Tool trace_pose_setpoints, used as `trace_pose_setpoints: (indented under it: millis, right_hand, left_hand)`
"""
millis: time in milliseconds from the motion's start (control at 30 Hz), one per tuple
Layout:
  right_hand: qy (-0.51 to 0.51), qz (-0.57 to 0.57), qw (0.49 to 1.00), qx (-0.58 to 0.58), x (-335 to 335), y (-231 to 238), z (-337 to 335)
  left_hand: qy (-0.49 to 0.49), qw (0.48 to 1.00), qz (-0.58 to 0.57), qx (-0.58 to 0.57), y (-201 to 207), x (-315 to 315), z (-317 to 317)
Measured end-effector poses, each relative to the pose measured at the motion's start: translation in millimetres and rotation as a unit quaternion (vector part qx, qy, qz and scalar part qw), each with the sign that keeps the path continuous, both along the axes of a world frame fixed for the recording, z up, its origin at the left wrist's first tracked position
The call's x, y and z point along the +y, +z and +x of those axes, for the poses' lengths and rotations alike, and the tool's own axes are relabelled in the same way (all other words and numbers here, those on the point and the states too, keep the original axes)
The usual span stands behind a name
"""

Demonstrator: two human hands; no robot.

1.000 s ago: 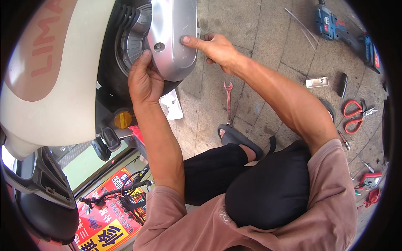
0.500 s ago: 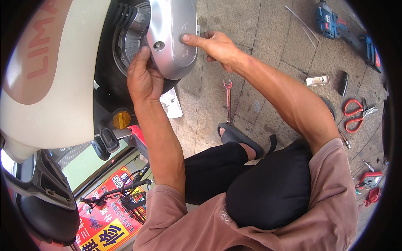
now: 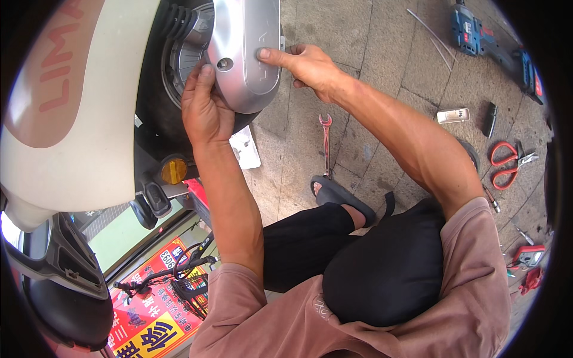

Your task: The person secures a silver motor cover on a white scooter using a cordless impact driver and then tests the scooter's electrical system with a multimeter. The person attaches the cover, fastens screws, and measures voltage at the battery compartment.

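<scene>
Here, left hand (image 3: 208,113) and right hand (image 3: 311,67) grip one silver scooter cover (image 3: 248,56).
Long axis toward the person (image 3: 262,322), rounded end nearest.

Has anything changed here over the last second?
Very little: the silver cover and left hand sit slightly farther left and higher in the picture, perhaps only from camera movement. Nothing was newly grasped or let go. The left hand and right hand stay on the cover; the wrench and blue drill lie as before.
</scene>
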State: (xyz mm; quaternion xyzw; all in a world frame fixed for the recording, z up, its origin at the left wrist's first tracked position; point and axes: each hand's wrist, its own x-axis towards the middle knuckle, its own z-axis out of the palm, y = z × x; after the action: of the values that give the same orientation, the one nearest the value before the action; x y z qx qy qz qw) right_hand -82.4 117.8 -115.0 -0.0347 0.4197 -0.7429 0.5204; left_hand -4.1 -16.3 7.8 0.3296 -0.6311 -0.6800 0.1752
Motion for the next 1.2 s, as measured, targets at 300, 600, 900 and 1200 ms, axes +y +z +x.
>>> trace_pose_setpoints:
  millis: [300,600,900,1200]
  right_hand:
    - [0.006,-0.004,1.000,-0.003,-2,-4,-1]
    - [-0.020,0.005,1.000,-0.015,-4,-4,2]
    - [-0.010,0.004,1.000,-0.017,-7,-8,3]
    - [0.004,-0.012,1.000,-0.028,-2,-6,2]
  left_hand:
    - [-0.028,0.999,0.031,0.021,-2,-2,1]
    - [-0.015,1.000,0.014,0.001,-1,-6,1]
    - [-0.023,0.995,0.058,-0.073,14,-19,1]
    - [0.003,0.998,0.067,-0.007,0,-8,3]
